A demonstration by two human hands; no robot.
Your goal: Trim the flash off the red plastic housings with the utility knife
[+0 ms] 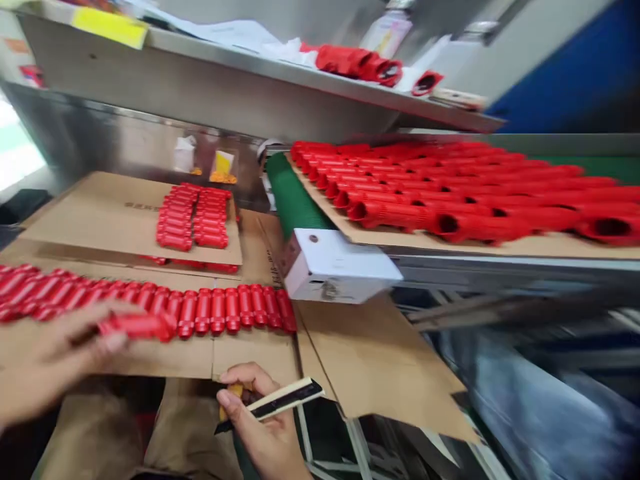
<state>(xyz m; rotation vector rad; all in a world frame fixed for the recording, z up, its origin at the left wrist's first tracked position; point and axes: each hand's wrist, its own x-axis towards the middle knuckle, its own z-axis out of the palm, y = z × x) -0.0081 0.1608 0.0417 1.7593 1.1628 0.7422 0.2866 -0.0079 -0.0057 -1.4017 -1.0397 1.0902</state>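
My left hand (75, 353), somewhat blurred, pinches a red plastic tube (137, 326) between thumb and fingers. The tube is held roughly level in front of a long row of similar red tubes (218, 311) lying side by side on the cardboard. In my right hand (265, 427), lower and nearer to me, is a flat black-and-cream stick (287, 398) that points up to the right. A small orange-yellow piece (233, 399) sits between the thumb and fingers of that hand. What the piece is, I cannot make out.
Two stacks of red tubes (193, 217) lie on a raised cardboard sheet (100, 207). At right, many larger red tubular parts (450, 193) cover a cardboard sheet above a green conveyor belt (297, 193). A white box (343, 267) juts out at its end. Overhead runs a metal shelf (225, 87).
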